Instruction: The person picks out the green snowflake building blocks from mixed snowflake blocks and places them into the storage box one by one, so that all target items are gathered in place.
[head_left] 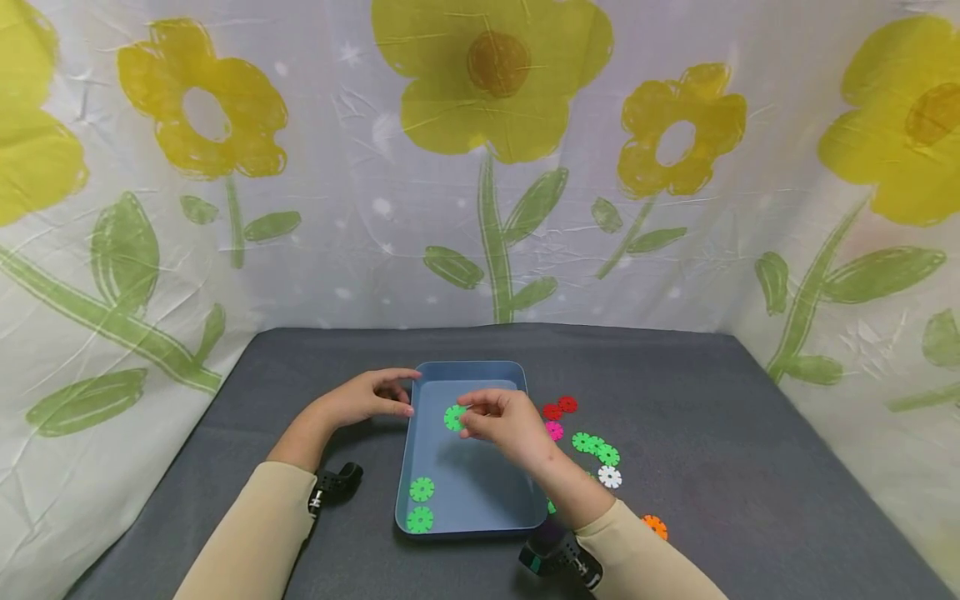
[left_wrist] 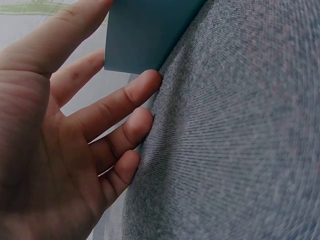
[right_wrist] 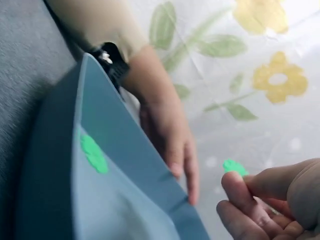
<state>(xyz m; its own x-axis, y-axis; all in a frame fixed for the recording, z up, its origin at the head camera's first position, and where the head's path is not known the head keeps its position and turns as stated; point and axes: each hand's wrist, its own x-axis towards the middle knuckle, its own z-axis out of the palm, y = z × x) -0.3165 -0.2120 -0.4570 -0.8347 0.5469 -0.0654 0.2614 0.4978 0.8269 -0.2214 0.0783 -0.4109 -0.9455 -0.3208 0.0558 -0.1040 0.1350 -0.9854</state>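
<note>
No legible writing on tray [head_left: 480, 492]

Head view looks down; both wrist views closely share the tray [head_left: 408, 467].

We wear long tan sleeves [head_left: 251, 533] on both arms. Beside the blue tray [head_left: 431, 369], a small black camera [head_left: 335, 485] is strapped at each wrist.

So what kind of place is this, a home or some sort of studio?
Probably a staged recording setup, not a lived-in room: a flower-print cloth backdrop walls in a grey-covered table, which bears only a blue tray and loose plastic snowflake discs.
</note>
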